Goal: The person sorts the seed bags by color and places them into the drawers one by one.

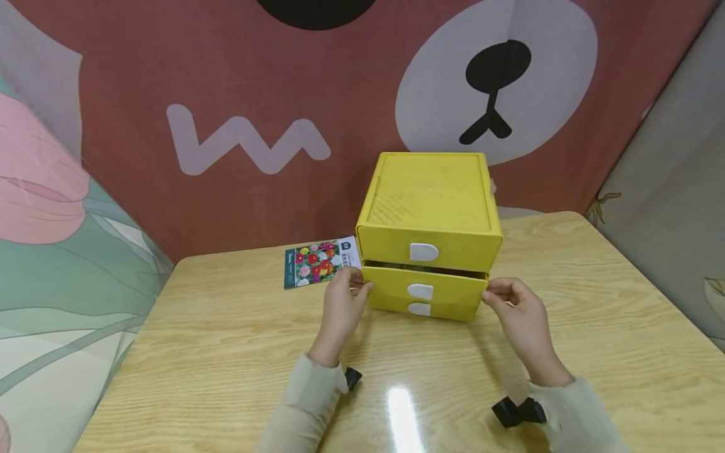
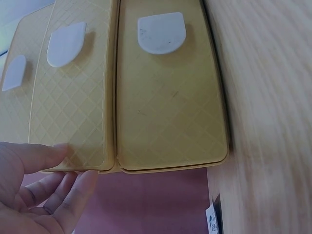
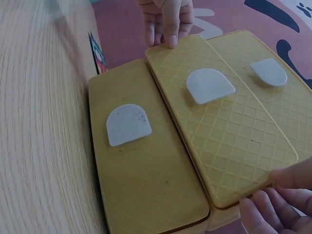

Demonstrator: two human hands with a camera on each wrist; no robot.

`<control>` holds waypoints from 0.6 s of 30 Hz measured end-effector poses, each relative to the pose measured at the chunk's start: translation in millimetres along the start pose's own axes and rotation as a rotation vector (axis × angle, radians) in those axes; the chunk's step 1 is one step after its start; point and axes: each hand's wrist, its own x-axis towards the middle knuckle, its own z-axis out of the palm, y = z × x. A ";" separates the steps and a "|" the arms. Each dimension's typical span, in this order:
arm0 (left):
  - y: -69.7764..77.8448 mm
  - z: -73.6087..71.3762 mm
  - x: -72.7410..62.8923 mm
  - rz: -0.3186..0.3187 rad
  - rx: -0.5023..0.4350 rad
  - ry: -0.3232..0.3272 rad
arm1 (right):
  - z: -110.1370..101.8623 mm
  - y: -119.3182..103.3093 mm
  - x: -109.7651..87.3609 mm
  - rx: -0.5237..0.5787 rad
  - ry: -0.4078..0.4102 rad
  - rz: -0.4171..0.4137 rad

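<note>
A yellow plastic drawer box stands on the wooden table, with three drawers stacked and a white rounded tab on each front. Its middle drawer sticks out, leaving a dark gap along its top edge. My left hand pinches the left end of that drawer front, thumb on the face and fingers at the edge. At the opposite end, my right hand pinches the same front between thumb and fingers. The bottom drawer and the top drawer look closed. What lies inside the middle drawer is hidden.
A packet printed with colourful flowers lies on the wooden table, left of the box. Behind the table hangs a reddish-brown cloth with a cartoon face. A leaf-patterned cloth hangs on the left side.
</note>
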 end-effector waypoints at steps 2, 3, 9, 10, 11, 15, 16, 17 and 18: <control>0.2 0.4 1.3 0.005 0.000 0.004 | -0.3 -14.2 -4.8 -0.013 0.022 -0.027; 0.2 0.7 1.9 0.005 0.002 0.006 | -2.0 -27.9 -8.4 -0.015 0.016 -0.011; -0.9 2.7 5.0 -0.023 0.002 0.014 | -2.6 -42.1 -10.1 -0.008 0.018 0.015; -1.2 3.2 5.5 -0.026 -0.002 0.016 | -2.4 -41.5 -9.6 -0.007 0.022 0.014; -1.1 3.5 5.8 -0.030 -0.005 0.019 | -2.1 -41.2 -9.3 -0.007 0.024 0.013; -0.5 4.6 6.9 -0.031 -0.010 0.036 | -1.2 -41.5 -9.0 -0.004 0.039 0.016; -0.4 4.8 7.1 -0.028 -0.009 0.043 | -0.9 -41.7 -8.8 -0.003 0.043 0.018; -0.2 5.0 7.3 -0.027 -0.007 0.049 | -0.6 -42.2 -8.8 -0.001 0.048 0.022; -0.5 5.4 7.5 -0.024 -0.006 0.054 | -0.3 -42.4 -8.5 0.004 0.053 0.023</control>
